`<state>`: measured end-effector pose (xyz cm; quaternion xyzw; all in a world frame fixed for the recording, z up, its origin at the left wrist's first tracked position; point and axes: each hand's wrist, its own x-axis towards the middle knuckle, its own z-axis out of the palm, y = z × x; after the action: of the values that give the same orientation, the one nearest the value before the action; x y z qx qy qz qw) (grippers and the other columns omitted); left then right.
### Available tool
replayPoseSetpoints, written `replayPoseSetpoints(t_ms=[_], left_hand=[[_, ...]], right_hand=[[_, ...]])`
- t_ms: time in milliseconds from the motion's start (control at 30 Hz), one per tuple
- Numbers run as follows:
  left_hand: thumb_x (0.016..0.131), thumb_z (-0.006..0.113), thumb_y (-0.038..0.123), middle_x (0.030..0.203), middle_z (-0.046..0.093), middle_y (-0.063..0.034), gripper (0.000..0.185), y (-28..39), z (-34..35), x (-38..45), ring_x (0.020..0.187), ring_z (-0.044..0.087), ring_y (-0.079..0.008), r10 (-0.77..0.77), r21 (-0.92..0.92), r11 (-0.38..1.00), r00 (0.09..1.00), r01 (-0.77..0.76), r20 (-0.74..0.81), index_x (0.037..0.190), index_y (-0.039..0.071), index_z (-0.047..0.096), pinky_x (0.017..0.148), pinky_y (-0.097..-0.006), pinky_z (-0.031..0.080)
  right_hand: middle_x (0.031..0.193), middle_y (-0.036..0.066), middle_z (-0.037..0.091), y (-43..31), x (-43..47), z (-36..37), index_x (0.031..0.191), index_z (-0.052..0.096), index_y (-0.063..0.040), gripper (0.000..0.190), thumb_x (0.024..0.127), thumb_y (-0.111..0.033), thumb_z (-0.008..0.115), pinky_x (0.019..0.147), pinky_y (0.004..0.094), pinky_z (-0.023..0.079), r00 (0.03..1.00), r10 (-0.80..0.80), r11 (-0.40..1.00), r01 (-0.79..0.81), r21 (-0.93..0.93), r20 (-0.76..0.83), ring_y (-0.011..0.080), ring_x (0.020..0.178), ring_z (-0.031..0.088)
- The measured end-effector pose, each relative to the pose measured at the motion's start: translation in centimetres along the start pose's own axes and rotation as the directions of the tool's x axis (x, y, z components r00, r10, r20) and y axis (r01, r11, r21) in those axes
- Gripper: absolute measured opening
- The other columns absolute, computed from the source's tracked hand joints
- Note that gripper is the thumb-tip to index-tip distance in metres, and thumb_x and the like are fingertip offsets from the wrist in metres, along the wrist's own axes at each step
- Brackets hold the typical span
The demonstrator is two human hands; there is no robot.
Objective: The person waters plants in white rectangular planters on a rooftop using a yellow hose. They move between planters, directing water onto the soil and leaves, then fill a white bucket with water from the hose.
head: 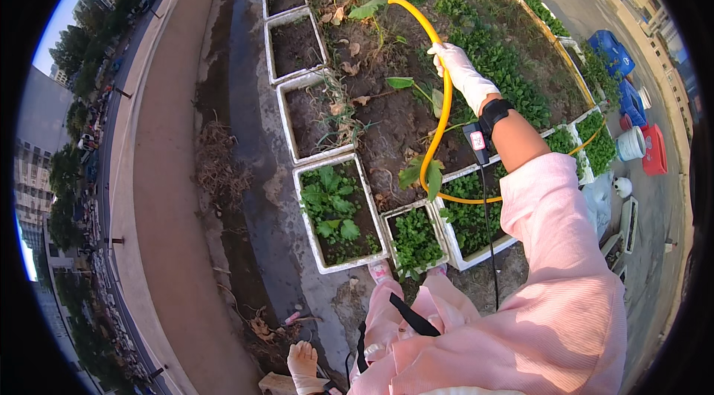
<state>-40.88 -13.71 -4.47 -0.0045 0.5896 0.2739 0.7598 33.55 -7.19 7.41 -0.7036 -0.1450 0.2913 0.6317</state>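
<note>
My right hand (454,68), in a thin white glove, is closed around a yellow hose (440,121) near its far end. The hose's tip points left over the soil bed beside a broad green leaf (368,8); whether water flows cannot be told. From my hand the hose loops down past leafy plants and runs right beneath my sleeve. My left hand (303,362), gloved too, hangs low at the bottom edge beside my body, fingers loosely curled, with nothing seen in it. White foam planter boxes with greens (332,208) and small seedlings (415,239) stand just before my feet.
More foam boxes of soil (295,46) line the bed's left side, beside a wet dark strip (259,149) and a low parapet wall (167,172). Blue bins (612,53), a white bucket (631,144) and a red container (654,150) stand right. A black cable (488,227) hangs from my wrist.
</note>
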Motion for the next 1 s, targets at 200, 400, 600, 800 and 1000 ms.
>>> replayPoseSetpoints(t_ms=[200, 400, 600, 800, 1000], left_hand=[[0.081, 0.047, 0.031, 0.078, 0.059, -0.0049, 0.028, -0.4, 0.1, 0.1, 0.07, 0.056, -0.0179, -0.049, -0.081, 0.995, 0.981, 0.065, 0.186, 0.082, 0.004, 0.056, 0.064, -0.0338, 0.047], [0.081, 0.047, 0.031, 0.078, 0.059, -0.0045, 0.029, -0.9, 0.9, -0.1, 0.071, 0.056, -0.018, -0.006, -0.006, 1.0, 1.0, 0.006, 0.03, 0.083, 0.004, 0.056, 0.066, -0.0338, 0.047], [0.081, 0.047, 0.032, 0.08, 0.059, -0.0049, 0.029, -1.1, 0.8, -0.1, 0.074, 0.056, -0.0182, -0.013, -0.009, 1.0, 0.998, 0.014, 0.054, 0.083, 0.004, 0.056, 0.067, -0.0342, 0.046], [0.081, 0.047, 0.033, 0.081, 0.059, -0.0054, 0.03, -1.3, 0.2, -0.1, 0.074, 0.056, -0.0186, -0.008, -0.009, 1.0, 0.998, 0.009, 0.055, 0.084, 0.004, 0.056, 0.067, -0.0348, 0.047], [0.082, 0.046, 0.033, 0.081, 0.059, -0.0056, 0.031, -1.7, 0.3, -0.4, 0.074, 0.057, -0.0186, -0.006, -0.015, 1.0, 0.999, 0.007, 0.045, 0.084, 0.004, 0.057, 0.067, -0.0346, 0.047]], right_hand=[[0.053, 0.0, 0.043, 1.0, -0.5, 0.0, 0.083, 0.05, -0.004, 0.019, 0.081, -0.023, 0.048, 0.04, 0.024, 0.034, 0.999, 0.035, 0.999, -0.035, -0.004, -0.007, 0.0098, 0.04, 0.037], [0.052, 0.0, 0.043, 1.2, -0.5, -0.3, 0.082, 0.05, -0.005, 0.02, 0.083, -0.024, 0.046, 0.04, 0.024, 0.034, 1.0, 0.014, 1.0, -0.014, -0.019, 0.007, 0.0098, 0.04, 0.037], [0.052, 0.0, 0.043, 1.2, -0.4, -0.7, 0.082, 0.05, -0.005, 0.021, 0.084, -0.025, 0.044, 0.041, 0.0241, 0.034, 0.999, 0.023, 0.999, -0.024, -0.031, -0.023, 0.0096, 0.041, 0.038], [0.052, 0.0, 0.044, 1.1, -0.3, -1.2, 0.08, 0.05, -0.005, 0.021, 0.083, -0.025, 0.046, 0.04, 0.0229, 0.035, 1.0, 0.005, 1.0, -0.006, -0.015, -0.028, 0.0093, 0.041, 0.039], [0.053, 0.0, 0.044, 1.1, -0.2, -1.3, 0.081, 0.05, -0.004, 0.021, 0.084, -0.025, 0.045, 0.04, 0.0224, 0.035, 0.999, -0.004, 1.0, 0.003, -0.025, -0.04, 0.0094, 0.041, 0.04]])
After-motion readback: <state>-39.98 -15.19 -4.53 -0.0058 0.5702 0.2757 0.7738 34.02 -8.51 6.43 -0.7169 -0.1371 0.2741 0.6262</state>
